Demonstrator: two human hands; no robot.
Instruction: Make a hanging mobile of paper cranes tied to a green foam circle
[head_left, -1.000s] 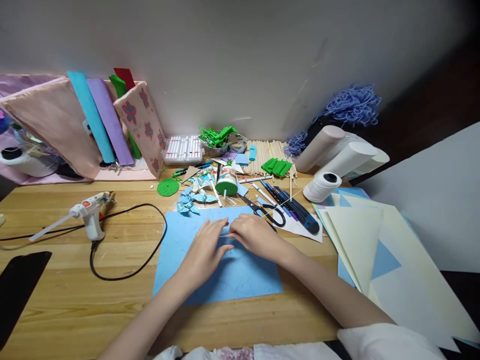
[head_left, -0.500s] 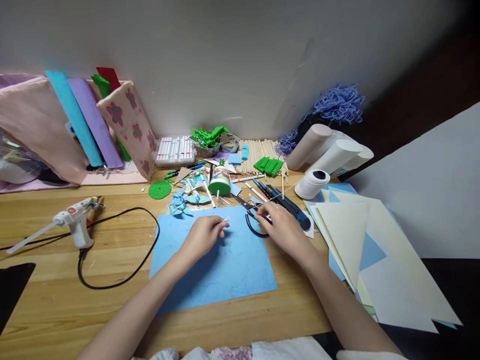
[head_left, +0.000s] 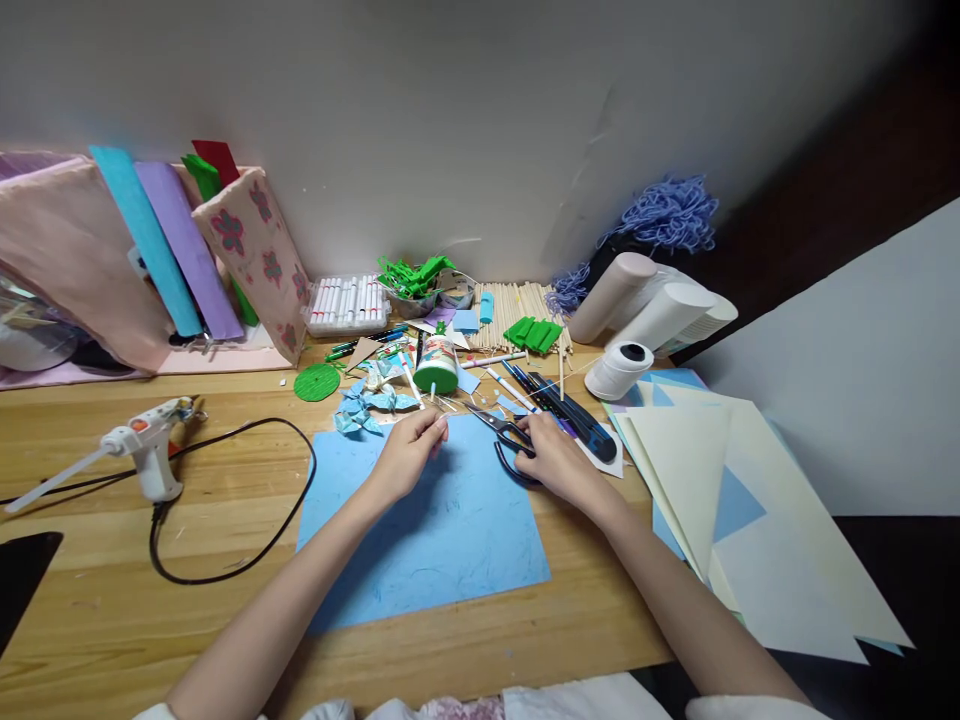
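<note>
Over the blue sheet (head_left: 435, 540), my left hand (head_left: 409, 452) is closed in a pinch; anything between its fingertips is hidden from view. My right hand (head_left: 559, 460) has its fingers at the handles of black-handled scissors (head_left: 504, 432), gripping them near the sheet's upper right corner. The scissors' blades point up and left toward a small cup with a green face (head_left: 436, 372) lying on its side. Blue folded paper pieces (head_left: 367, 400) lie beyond my left hand. To the right of the scissors is a dark blue utility knife (head_left: 589, 428).
A glue gun (head_left: 154, 445) with a looping black cord rests at left. A white thread spool (head_left: 619, 370) stands near paper rolls at right, beside stacked cream paper (head_left: 780, 520). Markers (head_left: 349, 303), wooden sticks (head_left: 510, 305) and green strips (head_left: 416, 277) line the wall.
My right hand has moved onto the scissors' handles. My left hand has shifted slightly up and left, and the small whitish strand at its fingertips no longer shows.
</note>
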